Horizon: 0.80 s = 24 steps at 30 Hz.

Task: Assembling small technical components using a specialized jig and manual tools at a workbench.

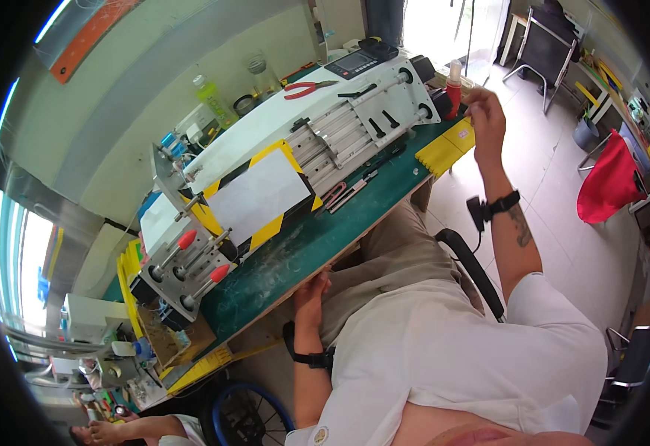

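My left hand (311, 291) rests at the near edge of the green-topped bench (254, 293), by my lap. Its fingers are curled, and I cannot make out anything in them. At the bench's right end my right hand (486, 115) is raised with bent fingers. It is beside a stack of yellow strips (444, 152) and a red bottle with a pale tip (453, 93). What its fingertips hold, if anything, is too small to tell. Between my hands stands a metal machine with rails (336, 145). A white plate (259, 199) with yellow-and-black striped borders lies on it.
Red-handled pliers (308, 89) and a control panel (354, 64) rest on the machine's white top. Small hand tools (347, 195) lie before it. Red-tipped rods (185, 239) stick up at left. A black chair arm (473, 267) is beside me. Another person's arm (139, 429) shows lower left.
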Available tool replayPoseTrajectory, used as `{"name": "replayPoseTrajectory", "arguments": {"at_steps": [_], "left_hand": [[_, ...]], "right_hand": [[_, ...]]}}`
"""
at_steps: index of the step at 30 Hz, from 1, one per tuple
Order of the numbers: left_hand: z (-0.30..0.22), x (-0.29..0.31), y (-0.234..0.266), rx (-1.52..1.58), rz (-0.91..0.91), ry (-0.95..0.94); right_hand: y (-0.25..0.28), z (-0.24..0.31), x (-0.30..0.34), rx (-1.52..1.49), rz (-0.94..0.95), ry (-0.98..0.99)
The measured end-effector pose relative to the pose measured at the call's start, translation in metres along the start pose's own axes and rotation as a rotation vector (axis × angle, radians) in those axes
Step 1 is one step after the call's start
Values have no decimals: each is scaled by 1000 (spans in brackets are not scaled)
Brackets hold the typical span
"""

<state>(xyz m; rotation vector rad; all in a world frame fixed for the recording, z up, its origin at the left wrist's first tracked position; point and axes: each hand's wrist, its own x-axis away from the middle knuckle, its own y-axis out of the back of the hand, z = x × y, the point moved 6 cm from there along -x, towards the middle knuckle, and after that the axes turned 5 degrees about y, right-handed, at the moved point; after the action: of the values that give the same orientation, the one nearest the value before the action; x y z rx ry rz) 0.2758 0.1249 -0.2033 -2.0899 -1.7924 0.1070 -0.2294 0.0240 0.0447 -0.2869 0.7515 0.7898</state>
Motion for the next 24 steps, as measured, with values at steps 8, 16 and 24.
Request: {"name": "replayPoseTrajectory", "arguments": {"at_steps": [8,16,24], "left_hand": [[-12,9,-17,-126,-20,72],[-17,9,-10,-17,-40,10],[-10,5,-7,2,-77,66]], "right_hand": [[11,-148,-117,628,-3,87],[-39,81,32,-393,-70,87],[-149,102,201,-751,610,-237]]}}
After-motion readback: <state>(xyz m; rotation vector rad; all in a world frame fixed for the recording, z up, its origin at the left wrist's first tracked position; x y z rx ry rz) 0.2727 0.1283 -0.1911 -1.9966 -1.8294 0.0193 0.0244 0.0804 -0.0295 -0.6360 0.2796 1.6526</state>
